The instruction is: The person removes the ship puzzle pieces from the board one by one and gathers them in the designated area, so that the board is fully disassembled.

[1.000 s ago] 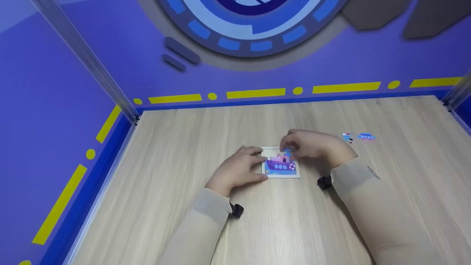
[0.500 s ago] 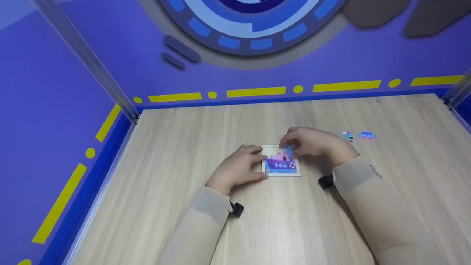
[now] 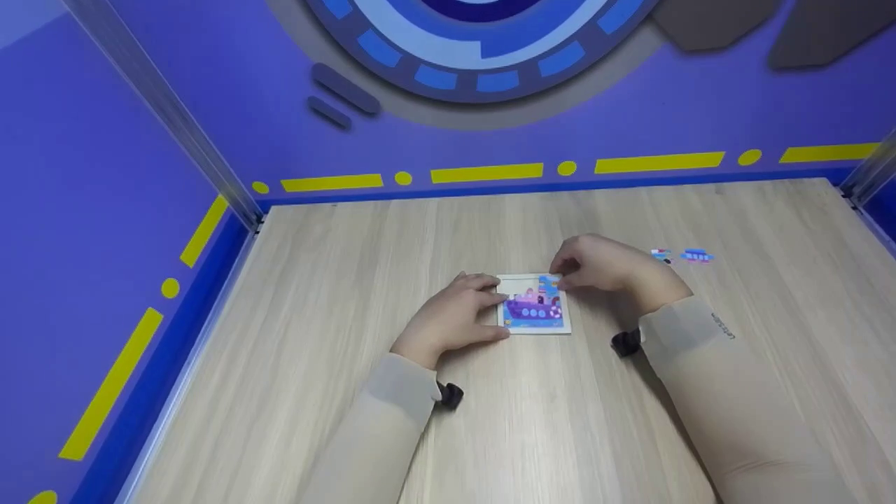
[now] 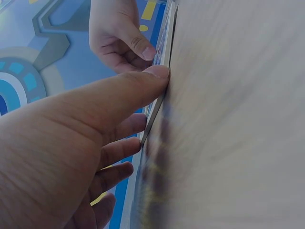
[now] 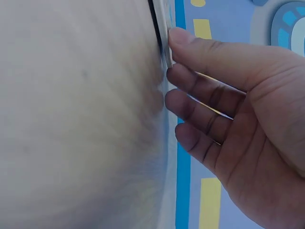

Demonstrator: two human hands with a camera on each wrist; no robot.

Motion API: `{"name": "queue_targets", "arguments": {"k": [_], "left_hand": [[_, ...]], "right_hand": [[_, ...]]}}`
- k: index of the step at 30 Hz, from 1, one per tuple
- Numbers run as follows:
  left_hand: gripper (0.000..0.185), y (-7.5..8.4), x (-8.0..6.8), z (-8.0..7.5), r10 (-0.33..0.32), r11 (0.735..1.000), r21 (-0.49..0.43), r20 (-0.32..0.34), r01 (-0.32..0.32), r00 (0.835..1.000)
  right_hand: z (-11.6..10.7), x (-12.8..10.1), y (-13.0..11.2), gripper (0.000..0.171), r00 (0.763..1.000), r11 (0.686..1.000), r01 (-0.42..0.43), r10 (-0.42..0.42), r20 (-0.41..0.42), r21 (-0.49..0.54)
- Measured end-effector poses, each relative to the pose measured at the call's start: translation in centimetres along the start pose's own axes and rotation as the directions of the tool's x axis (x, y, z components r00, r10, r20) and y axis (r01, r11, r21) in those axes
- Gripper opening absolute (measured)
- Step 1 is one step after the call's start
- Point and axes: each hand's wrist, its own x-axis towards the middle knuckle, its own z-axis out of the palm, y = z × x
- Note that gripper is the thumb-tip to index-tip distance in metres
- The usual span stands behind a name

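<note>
Since the earlier frame: right hand (image 3: 605, 269) has shifted from over the top of the puzzle board (image 3: 535, 306) toward the board's 1 o'clock corner; left hand (image 3: 455, 315) unchanged in place.

Item 1. Left hand. Lies on the desk (image 3: 350, 280) at 9 o'clock of the puzzle board. Fingers (image 4: 121, 160) straight and relaxed, slightly apart; thumb tip presses the board's left edge, as the left wrist view shows.

Item 2. Puzzle board. Small white-framed square, flat on the desk at its centre, between both hands. Picture shows a purple boat on blue.

Item 3. Right hand. At 1 o'clock of the board. Fingers loosely curled, close together, tips touching the board's upper right edge; the right wrist view shows the thumb tip against the board's rim. Whether a piece sits under the fingertips cannot be told.

Item 4. Two loose puzzle pieces (image 3: 682, 255). Blue and white, on the desk at 3 o'clock of the right hand, apart from it.
</note>
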Motion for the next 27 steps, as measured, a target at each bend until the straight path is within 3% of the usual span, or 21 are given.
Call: {"name": "queue_targets", "arguments": {"k": [7, 19, 27], "left_hand": [[0.065, 0.0, -0.1, 0.0, -0.011, 1.000, -0.003, 0.004, 0.011, 1.000], [0.065, -0.1, 0.0, 0.0, -0.001, 1.000, 0.018, -0.001, 0.001, 1.000], [0.065, -0.1, 0.0, 0.0, -0.003, 1.000, -0.008, -0.005, 0.003, 1.000]], "right_hand": [[0.1, 0.0, -0.3, 0.019, 0.999, 0.999, -0.040, 0.040, -0.008, -0.014], [0.3, 0.0, -1.0, 0.028, 0.996, 0.996, -0.081, 0.080, -0.028, -0.043], [0.3, 0.0, -1.1, 0.026, 0.997, 0.996, -0.072, 0.070, -0.037, -0.054]]}}
